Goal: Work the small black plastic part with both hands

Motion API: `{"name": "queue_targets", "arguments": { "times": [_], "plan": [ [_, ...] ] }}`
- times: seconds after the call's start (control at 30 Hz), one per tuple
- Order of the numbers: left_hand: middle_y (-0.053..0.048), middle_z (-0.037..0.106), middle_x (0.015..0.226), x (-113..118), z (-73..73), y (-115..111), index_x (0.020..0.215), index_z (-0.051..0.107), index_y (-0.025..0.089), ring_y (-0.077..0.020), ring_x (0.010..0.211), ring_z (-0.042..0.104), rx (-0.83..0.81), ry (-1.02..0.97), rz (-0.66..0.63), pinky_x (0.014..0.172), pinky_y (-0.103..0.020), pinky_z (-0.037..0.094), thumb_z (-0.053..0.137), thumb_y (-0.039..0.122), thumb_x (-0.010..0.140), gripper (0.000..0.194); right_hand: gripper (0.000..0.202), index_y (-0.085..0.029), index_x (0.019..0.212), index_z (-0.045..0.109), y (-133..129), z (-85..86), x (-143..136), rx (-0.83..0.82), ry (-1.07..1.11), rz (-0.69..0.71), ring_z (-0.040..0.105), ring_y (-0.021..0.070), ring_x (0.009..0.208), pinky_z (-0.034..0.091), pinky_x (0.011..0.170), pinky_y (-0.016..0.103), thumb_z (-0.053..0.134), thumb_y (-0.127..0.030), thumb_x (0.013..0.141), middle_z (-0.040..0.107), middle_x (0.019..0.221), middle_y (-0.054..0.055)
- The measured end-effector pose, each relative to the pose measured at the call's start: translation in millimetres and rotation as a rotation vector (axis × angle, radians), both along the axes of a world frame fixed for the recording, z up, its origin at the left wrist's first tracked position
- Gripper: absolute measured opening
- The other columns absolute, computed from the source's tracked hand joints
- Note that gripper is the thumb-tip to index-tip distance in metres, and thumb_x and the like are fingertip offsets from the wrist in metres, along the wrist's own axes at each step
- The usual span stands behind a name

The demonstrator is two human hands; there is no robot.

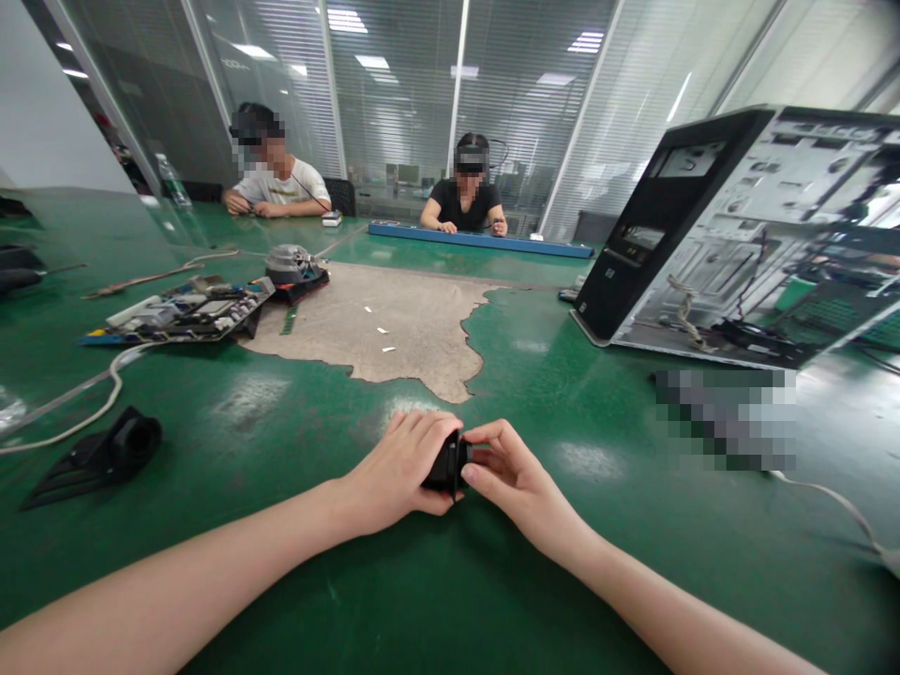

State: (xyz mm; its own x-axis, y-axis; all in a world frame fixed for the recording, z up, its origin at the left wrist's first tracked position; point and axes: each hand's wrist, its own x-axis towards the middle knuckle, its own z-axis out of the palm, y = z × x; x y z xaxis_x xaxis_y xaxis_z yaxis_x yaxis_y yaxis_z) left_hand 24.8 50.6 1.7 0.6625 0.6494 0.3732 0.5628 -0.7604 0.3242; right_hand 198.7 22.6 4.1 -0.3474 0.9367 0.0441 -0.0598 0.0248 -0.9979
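A small black plastic part [444,467] is held between my two hands, low over the green table [295,553]. It has a thin flat rim and a knob-like end facing right; its exact kind I cannot make out. My left hand [404,461] wraps around the body from the left, hiding much of it. With thumb and fingertips, my right hand [512,473] pinches the knob-like end from the right. Farther left lies another black plastic piece [116,448] with a round opening and a long slatted foot.
A circuit board [189,311] and a fan-like cooler [288,265] lie left, by a bare brown patch [414,319]. An open computer case [703,234] stands right, near a blurred-out object [724,417]. Two people sit across, behind a long blue bar [478,240]. A white cable [105,398] runs left.
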Motion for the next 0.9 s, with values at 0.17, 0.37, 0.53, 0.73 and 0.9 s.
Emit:
{"name": "queue_targets", "arguments": {
  "times": [0.17,0.37,0.53,0.73,0.9],
  "plan": [
    [-0.005,0.049,0.109,0.3,2.3,-0.5,0.112,0.032,0.019,-0.0222,0.090,0.045,-0.013,0.009,0.002,0.078,-0.035,0.032,0.061,0.020,0.063,0.056,0.028,-0.022,0.096,0.045,0.0,2.2,-0.2,-0.007,-0.041,0.037,0.055,0.0168,0.092,0.044,0.086,0.037,0.060,-0.030,0.073,0.054,0.096,0.003],
    [-0.007,0.050,0.110,0.0,8.8,-2.9,0.112,0.033,0.018,-0.0230,0.092,0.046,-0.038,0.035,-0.003,0.078,-0.036,0.032,0.058,0.019,0.065,0.053,0.029,-0.024,0.090,0.041,-3.9,0.4,0.4,0.051,-0.025,0.040,0.054,0.0143,0.094,0.042,0.088,0.034,0.064,-0.024,0.071,0.052,0.095,0.000],
    [-0.007,0.050,0.110,0.2,9.4,-3.1,0.111,0.033,0.018,-0.0235,0.091,0.046,-0.035,0.031,0.003,0.078,-0.036,0.033,0.061,0.024,0.066,0.053,0.021,-0.023,0.089,0.044,-1.0,-0.2,-0.1,0.022,-0.004,0.001,0.054,0.0144,0.090,0.045,0.081,0.032,0.058,-0.030,0.076,0.052,0.092,0.001],
    [-0.006,0.050,0.108,-0.1,2.7,-0.3,0.112,0.033,0.019,-0.0231,0.090,0.047,-0.015,0.001,0.000,0.077,-0.036,0.033,0.061,0.023,0.065,0.055,0.025,-0.022,0.094,0.045,-2.2,-1.6,0.0,0.041,-0.062,-0.004,0.054,0.0163,0.096,0.044,0.087,0.035,0.058,-0.022,0.074,0.053,0.099,0.003],
    [-0.005,0.051,0.105,-0.6,-1.0,1.6,0.111,0.033,0.019,-0.0229,0.089,0.047,-0.011,-0.008,0.025,0.076,-0.036,0.033,0.060,0.023,0.064,0.055,0.026,-0.022,0.091,0.045,-3.9,-5.0,1.3,0.072,-0.068,-0.075,0.055,0.0148,0.094,0.045,0.087,0.033,0.061,-0.018,0.070,0.053,0.098,0.002]
  ]
}}
